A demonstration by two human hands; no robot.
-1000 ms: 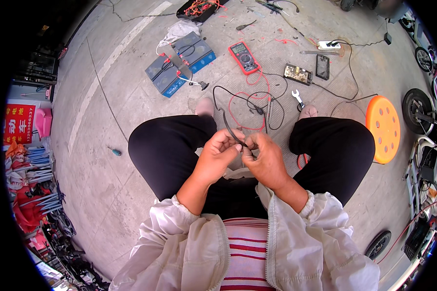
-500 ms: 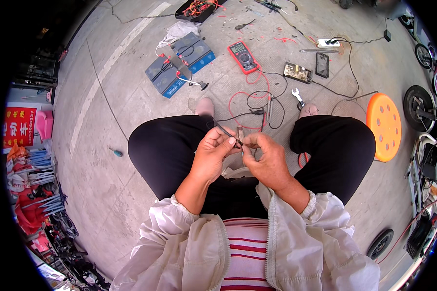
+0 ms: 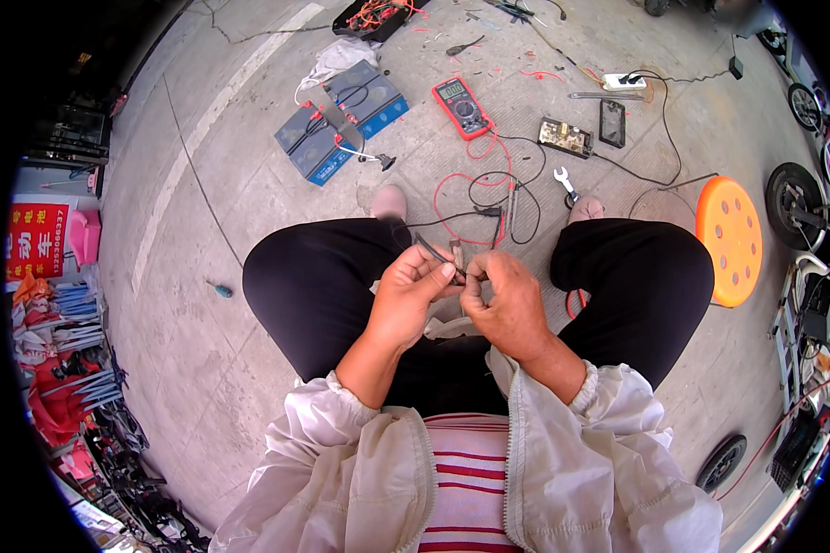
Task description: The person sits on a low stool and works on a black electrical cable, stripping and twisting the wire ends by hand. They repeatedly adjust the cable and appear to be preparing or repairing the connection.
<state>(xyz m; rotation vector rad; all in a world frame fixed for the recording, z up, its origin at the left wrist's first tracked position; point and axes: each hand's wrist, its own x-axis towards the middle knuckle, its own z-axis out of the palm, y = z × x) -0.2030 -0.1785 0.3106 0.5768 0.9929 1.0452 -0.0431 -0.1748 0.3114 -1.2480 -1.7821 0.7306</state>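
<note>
Left hand (image 3: 406, 297) pinches black cable (image 3: 429, 247); right hand (image 3: 509, 302) just beside

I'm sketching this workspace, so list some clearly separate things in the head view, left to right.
Red sign, green screwdriver, left hand, right hand, wrench, black case, orange stool, wheel just past the stool.

Pale zip jacket (image 3: 341, 465), red-striped shirt (image 3: 468, 498), black trousers (image 3: 323, 281), pinkish footwear (image 3: 390, 202)
</note>
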